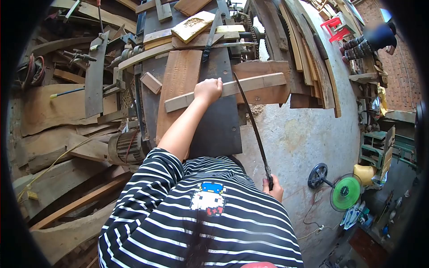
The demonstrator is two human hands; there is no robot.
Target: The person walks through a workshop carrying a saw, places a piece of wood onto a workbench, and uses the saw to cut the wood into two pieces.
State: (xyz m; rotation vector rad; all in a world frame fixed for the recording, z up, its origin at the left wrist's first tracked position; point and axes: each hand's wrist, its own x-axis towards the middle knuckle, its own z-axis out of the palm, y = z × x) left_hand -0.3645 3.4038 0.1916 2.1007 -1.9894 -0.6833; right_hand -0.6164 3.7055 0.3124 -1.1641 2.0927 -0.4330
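A long light wooden strip (pixel 252 84) lies crosswise over a reddish-brown board (pixel 181 67) and the dark metal table (pixel 216 129). My left hand (pixel 208 91) is closed over the strip near its middle. In my right hand (pixel 275 187), lower right of the table, is the handle of a handsaw (pixel 254 125). Its long, thin, dark blade points up and away, with the tip beside the strip, right of my left hand. Whether the blade touches the wood cannot be made out. A small wooden block (pixel 151 83) rests left of the board.
Planks (pixel 308 58) lean at the upper right. Timber slabs (pixel 58 178) and a motor (pixel 125 147) are on the left. A green fan (pixel 345 192) stands on the concrete floor (pixel 290 134). Another person (pixel 375 38) is at the far upper right, near a red stool (pixel 335 30).
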